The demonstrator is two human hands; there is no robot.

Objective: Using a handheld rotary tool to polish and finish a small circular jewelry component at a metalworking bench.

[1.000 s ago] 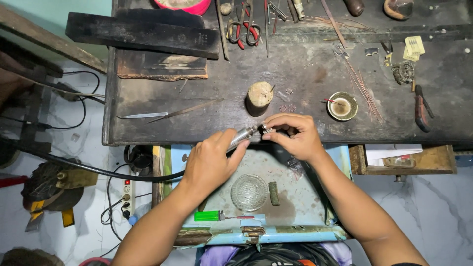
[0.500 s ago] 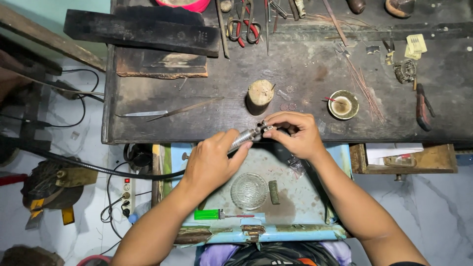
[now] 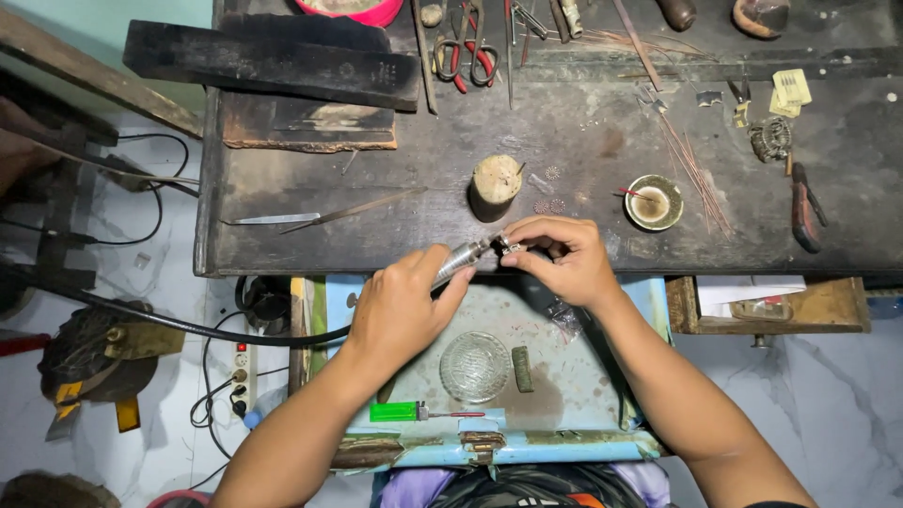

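Note:
My left hand (image 3: 403,303) grips a silver rotary tool handpiece (image 3: 461,259) whose black flexible cable (image 3: 188,325) runs off to the left. Its tip points right at a small metal piece (image 3: 514,246) pinched in the fingers of my right hand (image 3: 562,256). Both hands meet at the front edge of the dark wooden workbench (image 3: 376,245), just below a short wooden peg block (image 3: 494,185). The small piece is mostly hidden by my fingers.
An open drawer (image 3: 583,376) below holds a clear glass dish (image 3: 474,366), a small dark block (image 3: 522,368) and a green lighter (image 3: 395,411). On the bench lie tweezers (image 3: 310,217), a small bowl (image 3: 654,202), red-handled pliers (image 3: 467,47), thin wires (image 3: 696,174). A power strip (image 3: 239,376) sits on the floor.
Both hands have stayed at the bench edge with only slight shifts; the right fingers have adjusted their pinch on the small piece at the tool's tip.

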